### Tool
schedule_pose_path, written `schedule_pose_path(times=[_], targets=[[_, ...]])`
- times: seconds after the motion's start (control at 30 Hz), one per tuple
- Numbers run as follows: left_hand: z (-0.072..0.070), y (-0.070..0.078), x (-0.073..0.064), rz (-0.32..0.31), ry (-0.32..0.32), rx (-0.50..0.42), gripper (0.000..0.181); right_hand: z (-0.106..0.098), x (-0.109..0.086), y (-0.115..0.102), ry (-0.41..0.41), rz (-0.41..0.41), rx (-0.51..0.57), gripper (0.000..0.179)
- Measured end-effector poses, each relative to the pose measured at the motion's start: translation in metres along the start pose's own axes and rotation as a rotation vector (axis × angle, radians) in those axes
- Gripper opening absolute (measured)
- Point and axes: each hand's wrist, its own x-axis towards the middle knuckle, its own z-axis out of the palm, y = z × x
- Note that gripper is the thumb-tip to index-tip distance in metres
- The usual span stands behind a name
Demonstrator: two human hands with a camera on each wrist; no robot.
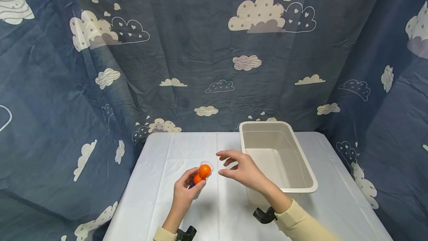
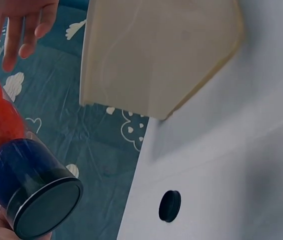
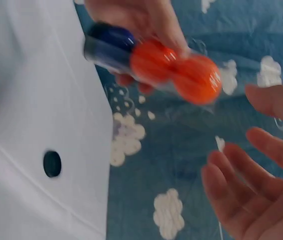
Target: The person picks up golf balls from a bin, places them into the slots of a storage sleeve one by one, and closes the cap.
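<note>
Clear cylindrical tube [image 2: 51, 172] was held tilted above the white table [image 1: 180, 151].
Two glossy orange balls [image 1: 204, 170] and one dark blue ball [image 3: 114, 40] lay inside in line, blue nearest the dark base. Left hand [image 1: 185, 187] was clamped around the tube; right hand [image 1: 241, 167] had fingers apart, near the beige bin [image 1: 297, 189].

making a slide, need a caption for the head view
Left fingers grip a clear tube with two orange balls; right fingers hover nearby, empty.
</note>
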Motion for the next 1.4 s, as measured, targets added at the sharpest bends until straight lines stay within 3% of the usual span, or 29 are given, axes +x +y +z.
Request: schedule_pose_path(times=[0.33, 0.47, 0.77, 1.03, 1.27, 1.4], targets=[[-0.015, 0.001, 0.0, 0.036, 0.044, -0.009, 0.042, 0.049, 0.001, 0.009, 0.201, 0.026, 0.035, 0.052], [-0.021, 0.0, -0.001, 0.049, 0.063, 0.005, 0.041, 0.063, 0.004, 0.017, 0.242, 0.057, 0.026, 0.048], [-0.036, -0.003, 0.0, 0.08, 0.074, 0.033, 0.043, 0.092, 0.021, 0.049, 0.253, 0.129, -0.052, 0.048], [-0.045, -0.006, -0.01, 0.016, 0.103, 0.062, 0.044, 0.124, 0.037, 0.097, 0.21, 0.245, -0.129, 0.055], [-0.049, -0.007, -0.01, 0.023, 0.106, 0.07, 0.043, 0.138, 0.05, 0.14, 0.22, 0.242, -0.242, 0.06], [-0.054, -0.008, -0.01, 0.023, 0.112, 0.066, 0.043, 0.143, 0.053, 0.149, 0.148, 0.198, -0.308, 0.07]])
